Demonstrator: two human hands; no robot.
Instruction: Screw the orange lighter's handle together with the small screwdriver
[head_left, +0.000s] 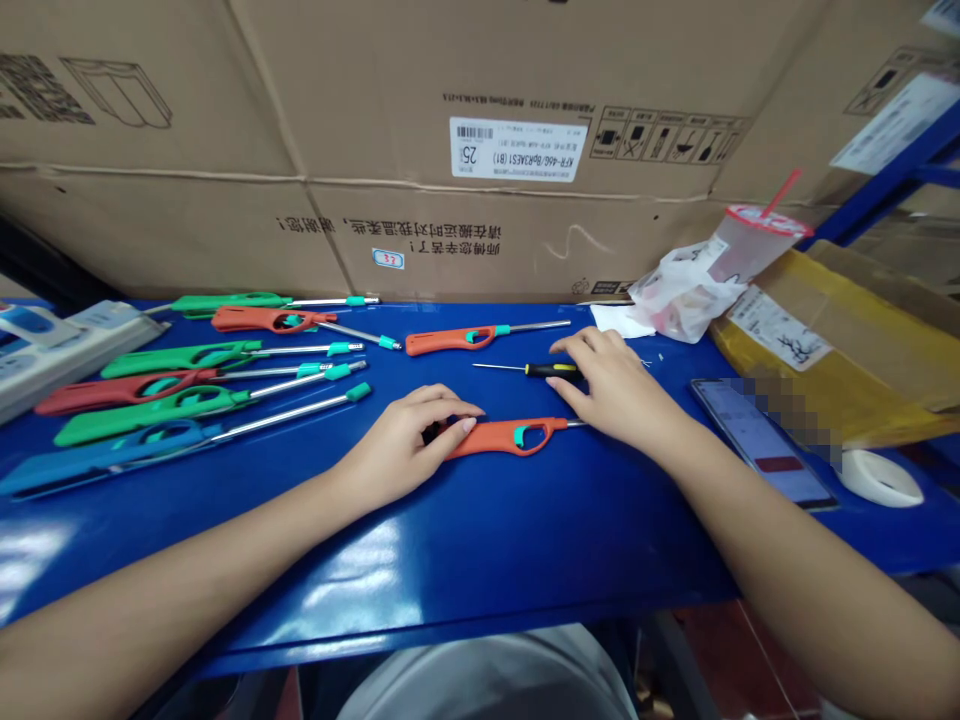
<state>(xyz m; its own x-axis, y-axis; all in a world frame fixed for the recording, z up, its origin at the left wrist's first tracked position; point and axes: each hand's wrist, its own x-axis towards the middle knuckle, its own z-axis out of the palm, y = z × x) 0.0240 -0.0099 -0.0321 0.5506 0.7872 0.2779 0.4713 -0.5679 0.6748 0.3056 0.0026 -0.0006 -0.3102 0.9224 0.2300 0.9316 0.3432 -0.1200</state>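
My left hand (401, 440) pinches the handle end of an orange utility lighter (495, 438) with a teal trigger, which lies on the blue table. My right hand (619, 380) has its thumb and fingers around the black and yellow handle of a small screwdriver (540, 370), its thin shaft pointing left. Part of the lighter's metal tube is hidden behind the right hand. Just beyond the screwdriver lies a second orange lighter (442, 341) with a teal nozzle base.
Several green, red and blue lighters (187, 402) lie at the left, near a white power strip (105, 345). Cardboard boxes (420, 90) wall the back. Rightward are a bagged drink cup (754, 245), a yellow parcel (847, 350), a phone (750, 430) and a white object (881, 478).
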